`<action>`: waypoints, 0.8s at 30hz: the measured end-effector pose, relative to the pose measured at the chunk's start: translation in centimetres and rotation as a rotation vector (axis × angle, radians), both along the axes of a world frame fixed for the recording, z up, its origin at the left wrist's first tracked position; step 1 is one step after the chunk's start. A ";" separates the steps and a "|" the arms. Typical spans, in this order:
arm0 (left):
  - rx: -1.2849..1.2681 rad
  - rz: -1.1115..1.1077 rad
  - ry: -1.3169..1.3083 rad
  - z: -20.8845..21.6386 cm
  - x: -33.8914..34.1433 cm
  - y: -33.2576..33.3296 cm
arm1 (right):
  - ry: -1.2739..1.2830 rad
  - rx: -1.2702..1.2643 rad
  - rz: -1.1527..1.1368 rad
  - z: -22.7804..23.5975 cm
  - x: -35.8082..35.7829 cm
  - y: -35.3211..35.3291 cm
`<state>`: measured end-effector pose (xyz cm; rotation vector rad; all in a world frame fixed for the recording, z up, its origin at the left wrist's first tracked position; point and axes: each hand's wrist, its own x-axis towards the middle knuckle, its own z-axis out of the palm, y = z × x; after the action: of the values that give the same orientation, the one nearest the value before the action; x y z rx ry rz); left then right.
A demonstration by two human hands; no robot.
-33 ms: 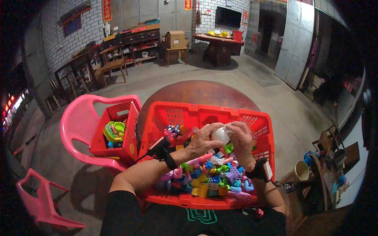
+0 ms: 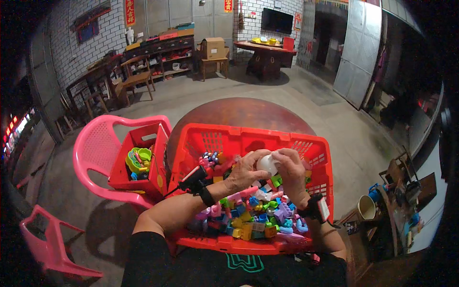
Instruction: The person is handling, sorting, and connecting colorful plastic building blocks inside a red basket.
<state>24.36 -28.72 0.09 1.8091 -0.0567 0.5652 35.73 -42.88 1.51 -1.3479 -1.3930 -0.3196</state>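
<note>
Above the far half of a big red plastic basket (image 2: 239, 247), both hands are raised close together. Between them is a smooth white rounded thing (image 2: 266, 164), whose exact kind I cannot make out. My left hand (image 2: 245, 171) grips it from the left, fingers curled over its far side and thumb near its lower edge. The fingers of my right hand (image 2: 289, 167) are bent and pressed against its right side, hiding part of it. Beneath the hands lie many loose toy building blocks (image 2: 263, 216) in yellow, blue, green, purple, pink and white.
The basket stands on a round brown wooden table (image 2: 244, 110). At the left, a pink plastic chair (image 2: 91, 138) bears a red box (image 2: 158, 178) with green toys (image 2: 138, 160). Another pink chair (image 2: 45, 239) is lower left. A cluttered wooden stand (image 2: 397, 215) is at the right.
The fingers of my right hand have shifted slightly on the white rounded thing. My left hand has barely moved, and the basket and blocks look the same.
</note>
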 end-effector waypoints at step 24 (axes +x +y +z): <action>0.483 0.339 -0.345 1.4 -0.9 -1.6 | 1.155 -0.143 0.614 -1.4 1.1 0.6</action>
<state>23.45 -30.28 1.45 2.1839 -0.1318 1.1826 36.79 -42.28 0.06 -0.8568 -0.7422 0.8652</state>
